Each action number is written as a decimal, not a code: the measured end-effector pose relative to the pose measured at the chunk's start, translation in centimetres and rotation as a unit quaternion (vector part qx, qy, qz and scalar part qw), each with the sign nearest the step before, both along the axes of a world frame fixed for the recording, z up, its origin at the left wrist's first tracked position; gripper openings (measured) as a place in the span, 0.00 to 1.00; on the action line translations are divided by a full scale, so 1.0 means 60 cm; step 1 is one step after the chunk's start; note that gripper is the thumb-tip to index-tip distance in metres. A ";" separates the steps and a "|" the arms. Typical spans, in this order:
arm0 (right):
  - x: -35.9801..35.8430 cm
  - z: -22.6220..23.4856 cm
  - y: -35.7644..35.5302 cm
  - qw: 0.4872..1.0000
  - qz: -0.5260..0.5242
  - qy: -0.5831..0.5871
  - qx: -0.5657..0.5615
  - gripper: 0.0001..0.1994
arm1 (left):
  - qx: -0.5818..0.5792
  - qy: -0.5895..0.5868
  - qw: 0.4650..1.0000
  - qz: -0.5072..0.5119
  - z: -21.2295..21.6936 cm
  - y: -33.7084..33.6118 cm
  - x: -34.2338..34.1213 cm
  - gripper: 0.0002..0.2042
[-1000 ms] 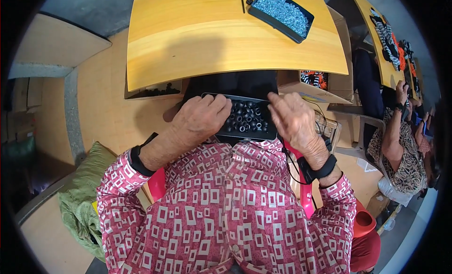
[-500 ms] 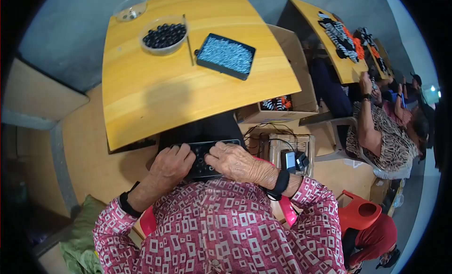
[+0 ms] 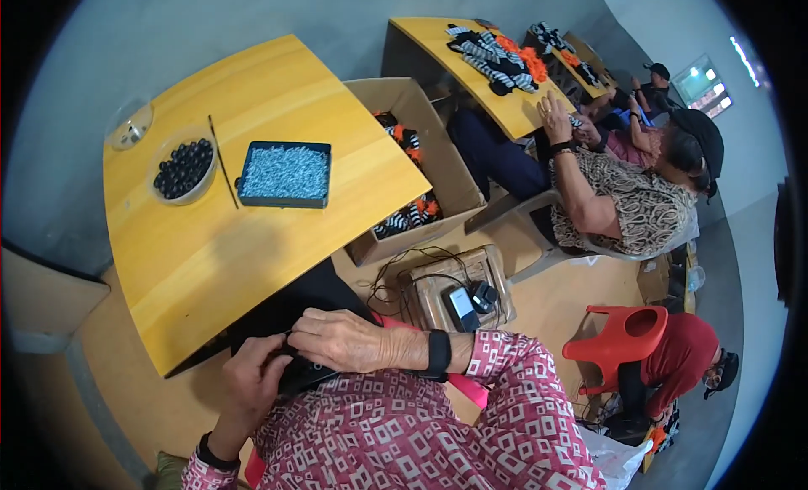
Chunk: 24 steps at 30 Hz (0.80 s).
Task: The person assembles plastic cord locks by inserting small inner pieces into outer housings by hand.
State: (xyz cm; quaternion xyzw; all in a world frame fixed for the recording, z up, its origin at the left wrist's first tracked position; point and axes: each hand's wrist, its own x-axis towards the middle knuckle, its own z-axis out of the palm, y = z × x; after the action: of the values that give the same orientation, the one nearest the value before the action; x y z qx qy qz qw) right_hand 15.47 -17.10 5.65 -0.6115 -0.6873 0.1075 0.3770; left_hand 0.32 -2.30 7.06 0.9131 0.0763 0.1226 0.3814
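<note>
On my lap rests a black tray (image 3: 310, 375), mostly covered by my hands; half a second ago dark round pieces showed in it. My left hand (image 3: 252, 377) is at the tray's left end, its thumb and fingers bent together in a pinch. My right hand (image 3: 338, 340) reaches over the tray, with its fingers curled down close to the left fingertips. A small dark thing shows between the two hands, too hidden to name.
On the yellow table (image 3: 168, 288) stand a bowl of black beads (image 3: 183, 170), a clear bowl (image 3: 130, 126), a thin stick (image 3: 222, 163) and a box of silvery-blue small pieces (image 3: 286, 174). A cardboard box (image 3: 454, 166) stands beside it. A co-worker (image 3: 619, 187) sits at right.
The view has swung to the right, so the table sits farther left. My left hand has lifted and turned, and both hands have come closer together over the tray.
</note>
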 end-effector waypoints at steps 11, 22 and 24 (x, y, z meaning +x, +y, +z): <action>0.016 0.047 0.011 0.996 -0.055 -0.032 0.066 0.13 | -0.605 0.071 0.779 0.145 -0.028 0.000 0.014 0.07; 0.276 0.253 -0.213 0.723 -0.526 0.120 0.431 0.15 | -0.644 0.087 0.746 0.145 -0.009 0.010 0.031 0.08; 0.278 0.228 -0.197 0.782 -0.493 0.125 0.361 0.15 | -0.644 0.090 0.749 0.126 -0.018 0.009 0.035 0.10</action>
State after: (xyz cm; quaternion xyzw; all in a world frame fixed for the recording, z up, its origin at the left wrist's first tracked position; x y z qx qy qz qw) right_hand 32.14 -28.90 19.31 -0.6670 -0.2277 -0.2732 0.6547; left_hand 2.43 -1.77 5.97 0.4395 0.2858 0.0082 0.8515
